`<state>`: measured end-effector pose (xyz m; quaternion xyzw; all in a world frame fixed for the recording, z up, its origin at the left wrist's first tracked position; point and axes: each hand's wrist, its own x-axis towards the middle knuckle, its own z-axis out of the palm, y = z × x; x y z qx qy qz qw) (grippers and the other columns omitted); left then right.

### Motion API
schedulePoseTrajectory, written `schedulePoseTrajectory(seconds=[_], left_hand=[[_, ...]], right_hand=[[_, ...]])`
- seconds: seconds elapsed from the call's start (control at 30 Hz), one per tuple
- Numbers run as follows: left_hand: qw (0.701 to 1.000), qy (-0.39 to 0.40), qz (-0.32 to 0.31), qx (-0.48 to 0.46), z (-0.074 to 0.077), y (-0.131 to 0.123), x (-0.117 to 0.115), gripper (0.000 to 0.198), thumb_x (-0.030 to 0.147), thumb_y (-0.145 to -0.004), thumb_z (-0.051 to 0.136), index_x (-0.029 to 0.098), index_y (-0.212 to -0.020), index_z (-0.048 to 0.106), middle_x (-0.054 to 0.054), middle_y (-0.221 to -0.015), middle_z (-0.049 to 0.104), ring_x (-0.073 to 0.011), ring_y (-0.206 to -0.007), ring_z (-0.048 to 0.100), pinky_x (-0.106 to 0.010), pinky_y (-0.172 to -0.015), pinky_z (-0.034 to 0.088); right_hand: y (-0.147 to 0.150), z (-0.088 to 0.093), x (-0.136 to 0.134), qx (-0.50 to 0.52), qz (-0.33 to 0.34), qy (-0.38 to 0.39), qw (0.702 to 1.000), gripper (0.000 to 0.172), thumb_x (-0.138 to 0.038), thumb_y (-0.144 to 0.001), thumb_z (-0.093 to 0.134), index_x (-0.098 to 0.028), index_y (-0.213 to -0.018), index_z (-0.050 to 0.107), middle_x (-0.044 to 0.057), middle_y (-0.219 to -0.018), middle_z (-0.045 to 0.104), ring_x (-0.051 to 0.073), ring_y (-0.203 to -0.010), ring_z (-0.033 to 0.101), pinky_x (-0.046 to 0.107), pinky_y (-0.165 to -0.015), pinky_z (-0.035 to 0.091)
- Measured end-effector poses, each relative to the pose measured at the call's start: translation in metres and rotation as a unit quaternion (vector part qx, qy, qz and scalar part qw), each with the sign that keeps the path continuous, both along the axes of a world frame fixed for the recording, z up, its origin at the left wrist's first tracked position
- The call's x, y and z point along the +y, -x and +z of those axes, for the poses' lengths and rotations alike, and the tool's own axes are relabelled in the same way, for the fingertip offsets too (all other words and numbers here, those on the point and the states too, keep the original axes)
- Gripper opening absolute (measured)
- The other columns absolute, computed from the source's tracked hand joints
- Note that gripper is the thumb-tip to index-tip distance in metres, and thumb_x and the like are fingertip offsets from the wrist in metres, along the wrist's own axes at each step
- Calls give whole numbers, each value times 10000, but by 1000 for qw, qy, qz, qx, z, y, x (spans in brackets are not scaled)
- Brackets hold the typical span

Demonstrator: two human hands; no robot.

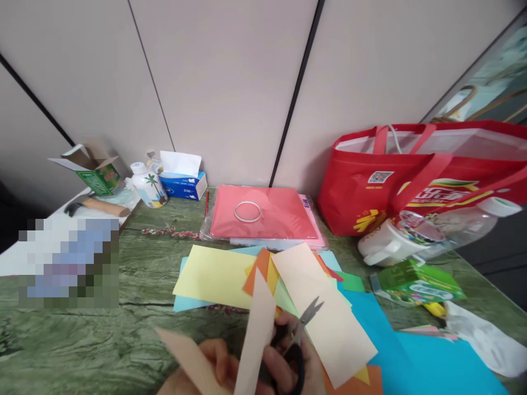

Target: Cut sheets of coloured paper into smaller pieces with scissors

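Observation:
At the bottom centre, my left hand (214, 359) has its fingers curled around a folded sheet of pale pink paper (257, 329), whose two flaps stand up apart. Just right of it, my right hand (307, 359) holds small scissors with black handles (309, 314), fingers around the grips. The blades point up and right, slightly parted, over loose pale paper (327, 315). Part of the pink sheet hides some fingers of both hands. Yellow paper (216, 277), orange pieces and blue sheets (411, 351) lie around and beyond the hands.
Behind the papers lies a pink pack (267, 214) with a ring on it. A red bag (370, 186), white mug (389, 244), plastic bottle (465, 227) and green box (420, 282) stand right. A tissue box (181, 184), white bottle (148, 186) and hammer (105, 207) are left.

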<state>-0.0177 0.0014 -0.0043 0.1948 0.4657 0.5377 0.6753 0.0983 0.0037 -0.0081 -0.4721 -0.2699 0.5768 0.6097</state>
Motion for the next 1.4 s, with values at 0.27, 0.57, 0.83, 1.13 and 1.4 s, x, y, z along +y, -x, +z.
schedulePoseTrajectory(seconds=[0.27,0.57,0.83,1.13,1.4], left_hand=[[996,-28,-67,-58,26,5,8,379,336,-551,770,142,-868,698,-147,-891,701,-327,-854,635,-467,-757,499],[995,-42,-50,-80,38,-3,22,299,224,-744,626,169,-1037,605,-86,-955,687,-245,-824,649,-468,-744,535],[987,-115,44,-101,57,-1,48,438,129,-675,675,221,-1090,573,-25,-921,702,-214,-858,654,-461,-807,529],[993,-89,62,-43,48,-8,54,442,169,-661,687,179,-1089,580,-51,-856,712,-214,-842,659,-401,-800,525],[999,-42,11,-21,40,-18,55,333,238,-683,650,116,-992,618,-66,-826,711,-228,-841,657,-365,-810,506]], right_hand=[[-9,5,8,-4,-164,37,986,423,-297,-640,732,-225,-967,474,-58,-661,569,109,-504,596,233,-499,502],[-10,13,10,-107,-117,-44,986,316,-269,-686,688,-202,-941,515,-40,-694,556,100,-613,545,213,-570,461],[0,12,-1,-108,131,-108,979,362,-317,-671,714,-194,-975,562,-4,-736,557,122,-657,531,245,-610,436],[2,18,-12,-59,227,-28,972,443,-315,-635,756,-176,-979,512,54,-869,607,149,-781,567,305,-741,453],[-8,19,-2,-32,203,-37,978,415,-368,-668,729,-180,-975,522,52,-883,598,150,-825,560,295,-758,445]])
